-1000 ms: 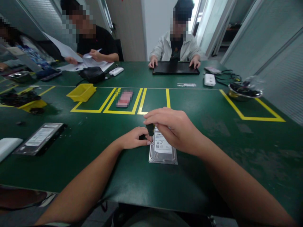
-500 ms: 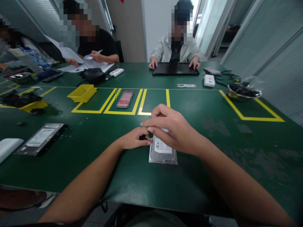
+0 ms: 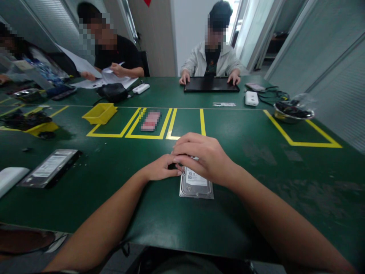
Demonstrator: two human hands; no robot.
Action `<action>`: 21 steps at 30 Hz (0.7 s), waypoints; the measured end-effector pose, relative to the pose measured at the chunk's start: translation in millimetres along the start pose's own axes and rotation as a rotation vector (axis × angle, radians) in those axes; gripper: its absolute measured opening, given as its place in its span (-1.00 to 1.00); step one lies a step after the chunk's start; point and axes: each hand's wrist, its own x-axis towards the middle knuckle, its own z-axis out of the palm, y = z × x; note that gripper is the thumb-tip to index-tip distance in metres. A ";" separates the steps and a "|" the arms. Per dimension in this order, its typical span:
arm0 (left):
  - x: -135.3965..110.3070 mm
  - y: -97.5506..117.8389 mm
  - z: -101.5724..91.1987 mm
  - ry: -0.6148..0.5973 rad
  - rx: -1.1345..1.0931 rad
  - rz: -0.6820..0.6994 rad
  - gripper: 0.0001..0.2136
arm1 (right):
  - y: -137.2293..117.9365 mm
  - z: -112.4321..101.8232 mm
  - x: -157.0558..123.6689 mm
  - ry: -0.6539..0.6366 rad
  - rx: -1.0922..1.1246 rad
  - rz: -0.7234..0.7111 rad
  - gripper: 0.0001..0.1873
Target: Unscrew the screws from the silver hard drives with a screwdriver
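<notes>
Silver metal shows under the hands: a hard drive (image 3: 196, 189) lies flat on the green surface (image 3: 199, 224), label up, its near end showing below the right hand (image 3: 207, 156). From where I stand, that hand arches over the drive's far part, fingers bent and close together, their tips reaching across to the left hand (image 3: 159, 168). Whatever they may hold is hidden, so I cannot tell. The left hand rests low at the drive's left edge, thumb and fingers in a narrow curve; whether anything is pinched there I can't make out either.

Well off to the left of both hands lies a second drive (image 3: 49, 167), a white object (image 3: 11, 179) just beside it. Beyond the left hand stands a yellow tray (image 3: 99, 115). Far out past the right hand, a bowl (image 3: 288, 118) holds dark cables. Across from the hands, a person in a pale jacket (image 3: 233, 59) touches a black panel (image 3: 211, 85).
</notes>
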 end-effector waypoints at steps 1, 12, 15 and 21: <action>0.0 -0.4 0.3 -0.002 -0.002 -0.004 -0.81 | -0.6 -0.5 -0.4 0.000 0.002 0.005 -0.81; -0.3 -9.1 1.4 -0.002 -0.001 -0.022 -0.85 | 0.3 -2.9 -2.1 -0.001 -0.081 0.068 -0.78; -0.8 -7.9 1.0 0.003 0.015 -0.032 -0.87 | 0.8 -2.5 -2.4 -0.006 -0.087 0.085 -0.78; 0.9 -7.5 0.9 -0.013 -0.011 -0.013 -0.85 | -1.9 -4.3 -2.2 -0.006 -0.101 0.095 -0.76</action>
